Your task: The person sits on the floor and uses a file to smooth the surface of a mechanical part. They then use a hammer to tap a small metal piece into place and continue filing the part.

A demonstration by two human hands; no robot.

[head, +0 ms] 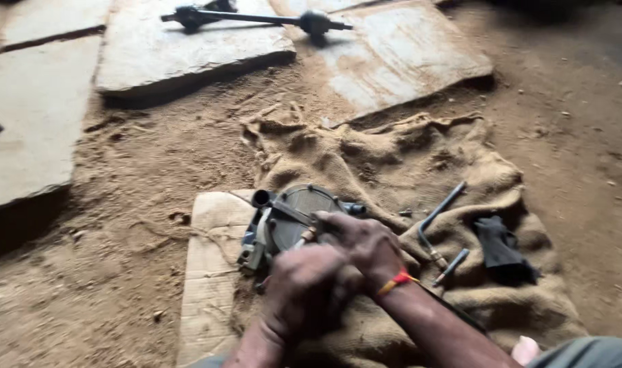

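Note:
A round grey metal pump-like part (pixel 290 217) with a short pipe stub lies on a flat piece of card (pixel 212 272) at the edge of a burlap sack (pixel 420 163). My left hand (pixel 304 289) is closed around a tool whose light handle tip (pixel 305 237) shows against the part. My right hand (pixel 365 242), with a red and yellow thread at the wrist, rests over the part's right side and the tool. The tool's working end is hidden under my hands.
A bent metal tube (pixel 437 217), a short bolt-like rod (pixel 453 264) and a black glove or rubber piece (pixel 502 249) lie on the sack. Stone slabs (pixel 188 48) lie beyond, with a long axle shaft (pixel 256 18) on them. Sandy dirt surrounds everything.

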